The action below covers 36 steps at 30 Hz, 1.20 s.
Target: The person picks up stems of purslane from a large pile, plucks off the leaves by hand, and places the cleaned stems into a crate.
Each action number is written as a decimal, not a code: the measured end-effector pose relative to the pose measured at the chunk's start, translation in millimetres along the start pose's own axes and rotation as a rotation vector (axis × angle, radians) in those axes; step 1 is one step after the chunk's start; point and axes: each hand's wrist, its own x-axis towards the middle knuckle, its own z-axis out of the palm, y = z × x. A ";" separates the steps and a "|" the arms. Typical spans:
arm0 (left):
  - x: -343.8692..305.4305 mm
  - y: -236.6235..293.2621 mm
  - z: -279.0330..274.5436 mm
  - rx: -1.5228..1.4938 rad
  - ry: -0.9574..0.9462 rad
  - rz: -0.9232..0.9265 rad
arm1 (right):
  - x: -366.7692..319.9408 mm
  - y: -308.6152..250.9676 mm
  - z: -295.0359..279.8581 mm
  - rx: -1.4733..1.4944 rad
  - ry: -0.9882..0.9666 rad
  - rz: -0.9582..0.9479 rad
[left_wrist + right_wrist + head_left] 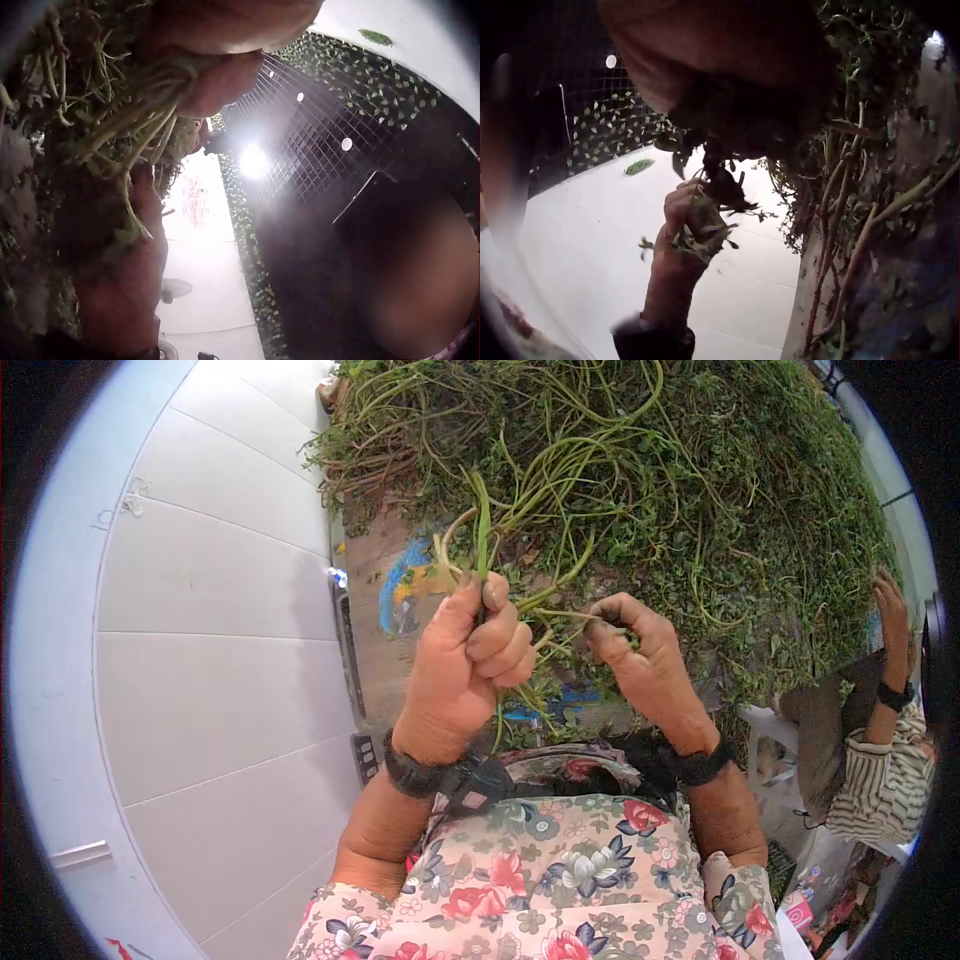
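The heap of leafy green stems (700, 480) filled the far side of the head view, and everything else sat in relation to it. Just at its near edge, the left hand (465, 660) was closed around a bunch of green stems (482, 535). Its fingers were curled tight and its thumb pressed on top, so the stem ends stood up toward the heap. Beside it, also at the heap's near edge, the right hand (645, 660) had its fingers bent and pinched thin stems trailing sideways from the same bunch. Its fingertips looked dark with dirt. Both wrists wore a black strap (420, 770). Nearer than the heap, below the hands, lay the person's floral clothing (560, 860). To the left of the heap stretched a white tiled floor (210, 660). At the heap's right edge, a second person in a striped sleeve (890, 780) reached a hand (893, 610) toward the greens. I could not tell whether that hand touched them.
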 end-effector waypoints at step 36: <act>-40.8 48.9 -35.5 0.278 0.252 -0.001 | -26.2 -16.5 -24.5 0.301 -0.322 0.118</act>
